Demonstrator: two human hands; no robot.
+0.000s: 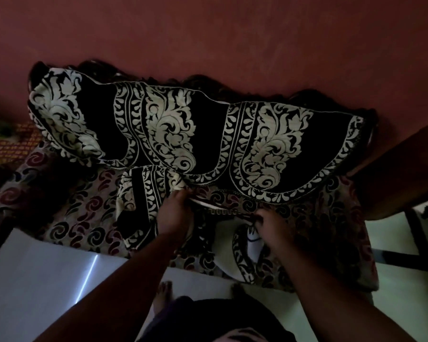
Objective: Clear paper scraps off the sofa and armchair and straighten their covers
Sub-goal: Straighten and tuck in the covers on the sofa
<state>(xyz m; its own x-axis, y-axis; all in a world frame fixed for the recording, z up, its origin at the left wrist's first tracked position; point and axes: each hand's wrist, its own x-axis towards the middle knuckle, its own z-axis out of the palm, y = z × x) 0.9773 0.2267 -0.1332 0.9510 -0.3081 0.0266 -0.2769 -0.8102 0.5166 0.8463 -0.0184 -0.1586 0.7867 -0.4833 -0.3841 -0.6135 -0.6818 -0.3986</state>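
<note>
On the sofa seat, the left hand and right hand each pinch the near edge of the black-and-cream cover, which drapes over the far backrest.

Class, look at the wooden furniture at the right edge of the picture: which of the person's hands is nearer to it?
Right. The right hand grips the black-and-cream cover, closer to the wooden furniture; the left hand holds the cover farther left.
</note>
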